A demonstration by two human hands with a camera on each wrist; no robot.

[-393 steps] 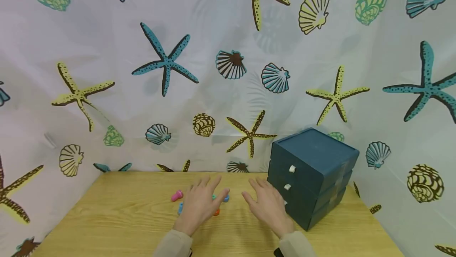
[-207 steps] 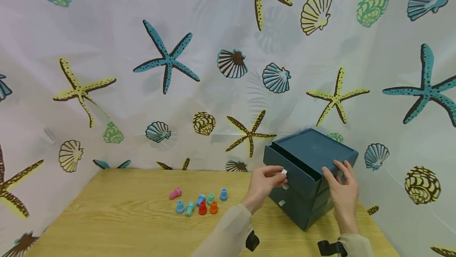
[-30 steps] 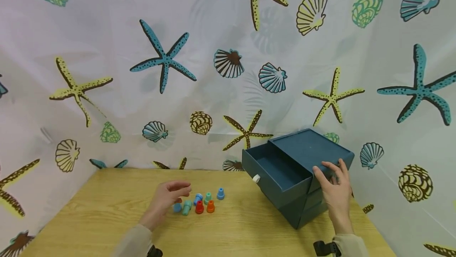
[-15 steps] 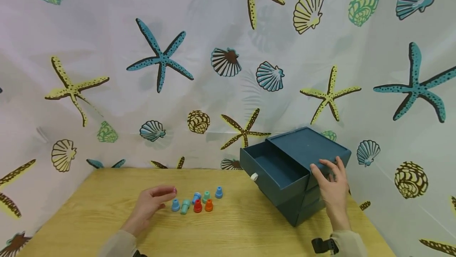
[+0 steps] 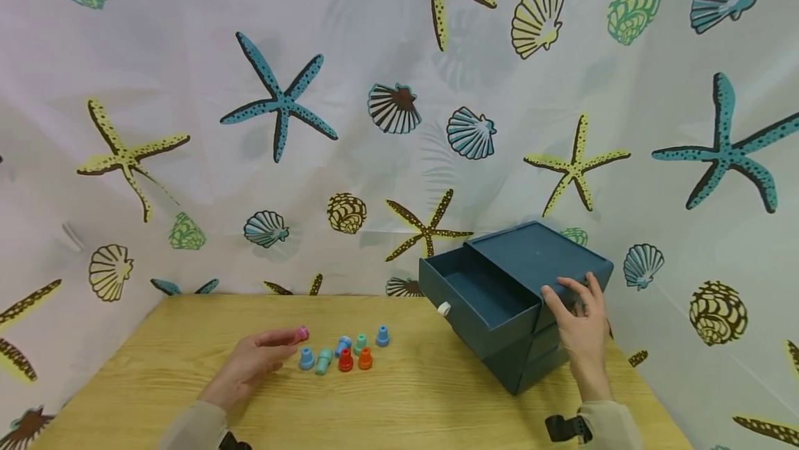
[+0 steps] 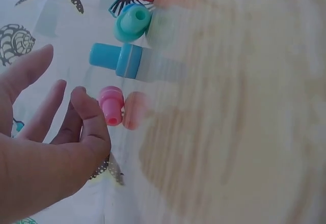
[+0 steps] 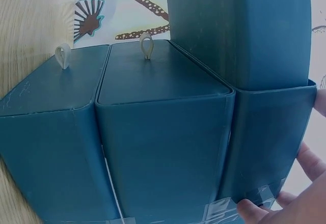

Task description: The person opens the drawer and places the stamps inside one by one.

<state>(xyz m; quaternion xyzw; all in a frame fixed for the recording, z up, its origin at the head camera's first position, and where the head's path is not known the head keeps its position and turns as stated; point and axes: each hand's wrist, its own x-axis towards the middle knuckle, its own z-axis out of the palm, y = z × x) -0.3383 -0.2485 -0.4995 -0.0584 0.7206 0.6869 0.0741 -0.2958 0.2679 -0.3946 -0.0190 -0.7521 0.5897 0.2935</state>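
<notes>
A small pink toy stamp [image 6: 111, 105] lies at the left end of the group of stamps. Beside it is my left hand [image 5: 250, 363], its fingertips right at the stamp and partly hiding it in the head view. In the left wrist view those fingers are bent, with gaps between them. A dark blue cabinet of three drawers [image 5: 537, 256] stands on the right, its top drawer [image 5: 477, 290] pulled out and nothing visible inside. My right hand [image 5: 583, 329] rests on the cabinet's near right upper edge, fingers spread along it.
Right of the pink stamp stand or lie several others: blue [image 5: 306, 358], teal [image 5: 323, 361], red [image 5: 346, 360] and orange [image 5: 365, 358] among them. The open drawer juts left over the wooden table [image 5: 399, 408]. A shell-patterned cloth [image 5: 374, 172] hangs behind.
Since the older frames the top drawer has come out, drawn by my left hand. That hand then crossed to the left and lowered beside the pink stamp. My right hand stays at the cabinet.
</notes>
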